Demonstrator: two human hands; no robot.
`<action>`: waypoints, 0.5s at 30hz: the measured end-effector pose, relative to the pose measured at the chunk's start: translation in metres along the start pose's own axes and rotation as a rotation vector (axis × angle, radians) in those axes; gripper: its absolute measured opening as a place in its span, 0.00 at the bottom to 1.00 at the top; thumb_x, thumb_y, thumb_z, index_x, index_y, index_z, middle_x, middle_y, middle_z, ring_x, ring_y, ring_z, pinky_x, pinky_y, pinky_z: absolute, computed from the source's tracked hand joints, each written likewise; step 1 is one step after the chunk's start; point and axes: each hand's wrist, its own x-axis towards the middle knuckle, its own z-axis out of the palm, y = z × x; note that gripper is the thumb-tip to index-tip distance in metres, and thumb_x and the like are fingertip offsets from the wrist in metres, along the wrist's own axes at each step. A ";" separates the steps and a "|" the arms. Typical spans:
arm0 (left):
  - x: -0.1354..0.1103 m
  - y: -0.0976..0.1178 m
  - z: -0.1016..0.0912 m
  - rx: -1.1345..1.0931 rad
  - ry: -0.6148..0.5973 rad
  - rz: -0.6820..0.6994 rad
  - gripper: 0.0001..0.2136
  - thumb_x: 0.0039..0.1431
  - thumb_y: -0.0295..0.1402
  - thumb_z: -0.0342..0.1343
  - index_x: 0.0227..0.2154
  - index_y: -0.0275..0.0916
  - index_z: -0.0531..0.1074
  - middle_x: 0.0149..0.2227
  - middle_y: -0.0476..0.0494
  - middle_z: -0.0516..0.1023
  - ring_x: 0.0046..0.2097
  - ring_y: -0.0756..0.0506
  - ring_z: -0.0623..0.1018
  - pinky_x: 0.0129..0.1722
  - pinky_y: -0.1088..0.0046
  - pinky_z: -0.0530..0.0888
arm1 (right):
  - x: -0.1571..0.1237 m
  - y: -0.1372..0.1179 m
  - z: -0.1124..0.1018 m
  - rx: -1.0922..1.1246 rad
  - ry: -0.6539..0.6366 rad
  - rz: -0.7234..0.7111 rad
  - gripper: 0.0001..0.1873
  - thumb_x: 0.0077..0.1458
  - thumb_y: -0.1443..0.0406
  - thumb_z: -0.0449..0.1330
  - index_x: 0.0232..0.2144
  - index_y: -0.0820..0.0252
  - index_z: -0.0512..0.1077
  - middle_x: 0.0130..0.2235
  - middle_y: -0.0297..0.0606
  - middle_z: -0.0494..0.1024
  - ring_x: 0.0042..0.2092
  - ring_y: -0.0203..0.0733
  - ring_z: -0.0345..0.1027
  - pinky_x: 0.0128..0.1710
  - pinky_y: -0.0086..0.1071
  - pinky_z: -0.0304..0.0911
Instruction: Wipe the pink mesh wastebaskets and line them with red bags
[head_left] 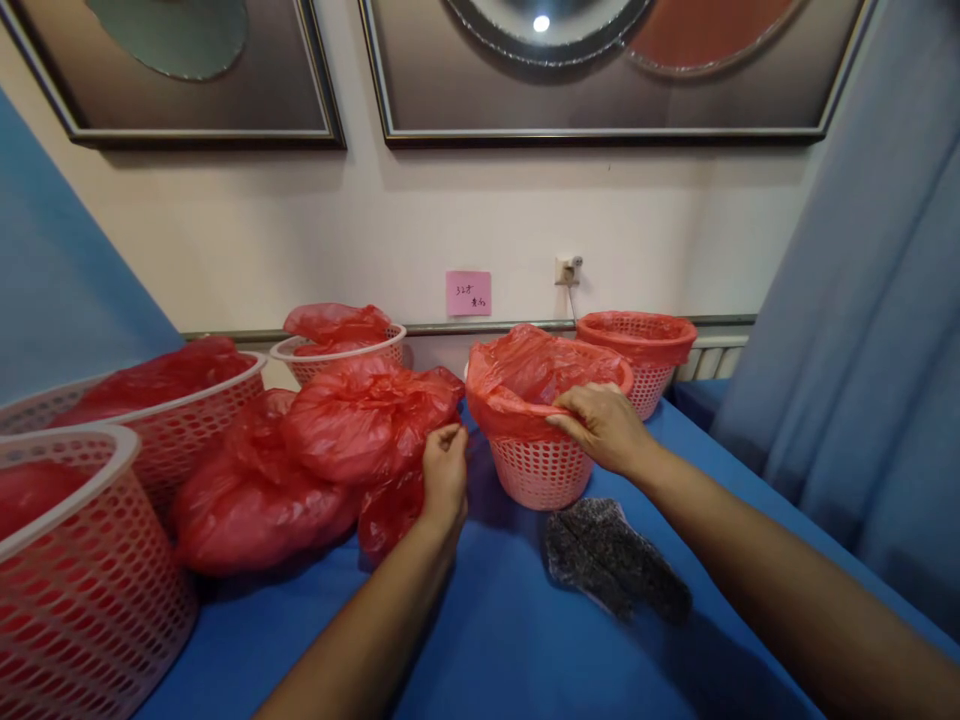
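A red plastic bag (517,370) lines a small white perforated basket (541,475), its edge folded over the rim. My right hand (606,428) is closed on that folded edge at the basket's near right side, thumb outside. To the left, my left hand (446,475) has its fingers curled closed against the side of a heap of filled red plastic bags (341,430); what they pinch, if anything, is hidden. In front of the lined basket, a dark grey fuzzy cloth item (611,555), perhaps a glove or sock, lies on the blue table cover (517,640).
Behind to the right stands another bag-lined basket (651,385). White baskets holding red plastic stand at the back left (394,348), the left (206,415) and the near left (112,560). A pink note (469,293) and a socket (568,271) are on the wall; a blue curtain (847,330) hangs right.
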 end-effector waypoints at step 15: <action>0.070 0.091 0.057 0.626 -0.306 0.167 0.09 0.46 0.25 0.62 0.16 0.39 0.68 0.17 0.52 0.68 0.24 0.49 0.69 0.28 0.75 0.68 | -0.011 0.009 0.000 0.074 0.068 -0.034 0.14 0.66 0.55 0.59 0.32 0.57 0.73 0.32 0.35 0.78 0.35 0.43 0.68 0.39 0.37 0.51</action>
